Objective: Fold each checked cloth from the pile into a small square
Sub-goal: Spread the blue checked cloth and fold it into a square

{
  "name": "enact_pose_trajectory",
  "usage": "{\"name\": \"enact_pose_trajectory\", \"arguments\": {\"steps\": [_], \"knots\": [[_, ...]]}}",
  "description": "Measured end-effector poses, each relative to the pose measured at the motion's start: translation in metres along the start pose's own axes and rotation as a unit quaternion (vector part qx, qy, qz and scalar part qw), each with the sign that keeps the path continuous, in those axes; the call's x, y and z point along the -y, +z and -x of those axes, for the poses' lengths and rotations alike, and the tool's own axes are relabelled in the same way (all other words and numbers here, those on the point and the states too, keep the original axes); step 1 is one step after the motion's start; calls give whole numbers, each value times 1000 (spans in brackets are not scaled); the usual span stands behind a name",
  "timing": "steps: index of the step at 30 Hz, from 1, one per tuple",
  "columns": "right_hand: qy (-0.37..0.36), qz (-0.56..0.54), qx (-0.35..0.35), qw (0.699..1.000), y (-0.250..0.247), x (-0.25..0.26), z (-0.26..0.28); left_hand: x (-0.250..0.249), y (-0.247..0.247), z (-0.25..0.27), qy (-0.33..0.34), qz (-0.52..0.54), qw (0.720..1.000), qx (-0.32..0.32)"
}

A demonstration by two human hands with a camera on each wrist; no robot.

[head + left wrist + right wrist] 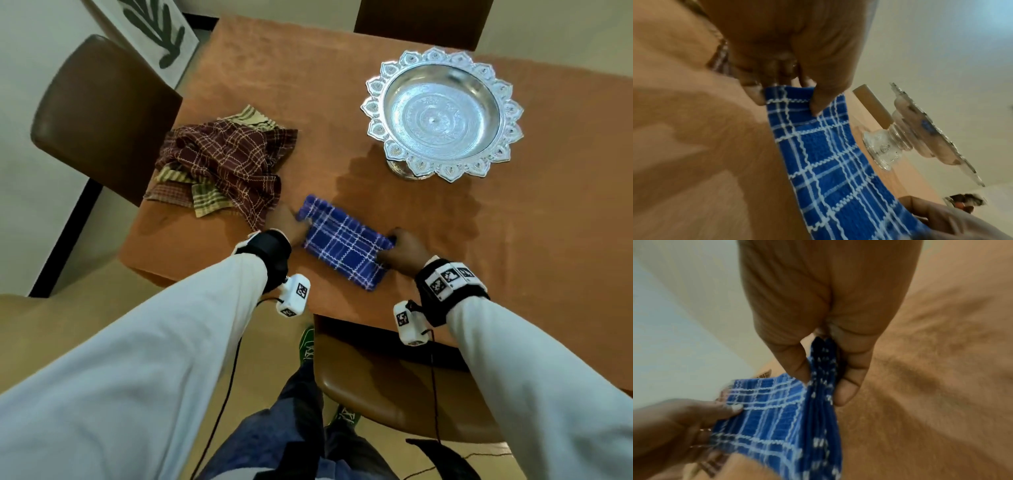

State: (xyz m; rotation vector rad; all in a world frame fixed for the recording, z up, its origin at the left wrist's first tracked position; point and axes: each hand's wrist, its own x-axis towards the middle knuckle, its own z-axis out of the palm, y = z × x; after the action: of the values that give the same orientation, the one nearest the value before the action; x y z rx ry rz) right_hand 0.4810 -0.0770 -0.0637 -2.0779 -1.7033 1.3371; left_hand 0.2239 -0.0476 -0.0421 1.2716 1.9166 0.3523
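A blue checked cloth [346, 241], folded to a narrow rectangle, lies near the table's front edge. My left hand [289, 222] pinches its left end between thumb and fingers [818, 99]. My right hand [404, 250] pinches its right end, where several layers [823, 369] bunch between thumb and fingers. In the left wrist view the blue cloth [828, 162] stretches away toward the other hand. A pile of maroon and olive checked cloths [222, 164] sits crumpled at the table's left, just behind my left hand.
An ornate silver pedestal bowl [442, 113] stands at the back right of the orange-covered table [531, 240]. Brown chairs stand at the far left [102, 113], at the back [421, 20], and tucked under the near edge [387, 383].
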Motion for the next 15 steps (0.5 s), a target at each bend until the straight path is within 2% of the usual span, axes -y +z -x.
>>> {"name": "enact_pose_trajectory", "arguments": {"steps": [2, 3, 4, 5, 6, 8, 10, 11, 13, 15], "knots": [[32, -126, 53, 990, 8, -4, 18, -9, -5, -7, 65, 4, 995, -74], [49, -147, 104, 982, 15, -6, 28, -10, -8, -5, 116, -46, 988, -96], [62, -129, 155, 977, 20, -9, 35, -6, -5, -2, 164, -111, 976, -93], [65, -62, 193, 977, 23, -11, 39, 1, -2, 5, 213, -171, 959, -79], [47, 14, 196, 979, 25, -14, 38, 13, 6, 13, 256, -222, 940, -47], [-15, 124, 106, 986, 23, -19, 33, 42, 28, 29, 343, -316, 884, 35], [-92, 154, 0, 984, 20, -20, 30, 70, 49, 39, 382, -369, 841, 102], [-135, 175, -11, 975, 19, -17, 31, 79, 56, 42, 381, -374, 838, 117], [-210, 236, 41, 948, 22, -13, 31, 85, 64, 50, 360, -359, 853, 117], [-250, 305, 90, 915, 25, -12, 29, 85, 70, 55, 359, -348, 861, 97]]}}
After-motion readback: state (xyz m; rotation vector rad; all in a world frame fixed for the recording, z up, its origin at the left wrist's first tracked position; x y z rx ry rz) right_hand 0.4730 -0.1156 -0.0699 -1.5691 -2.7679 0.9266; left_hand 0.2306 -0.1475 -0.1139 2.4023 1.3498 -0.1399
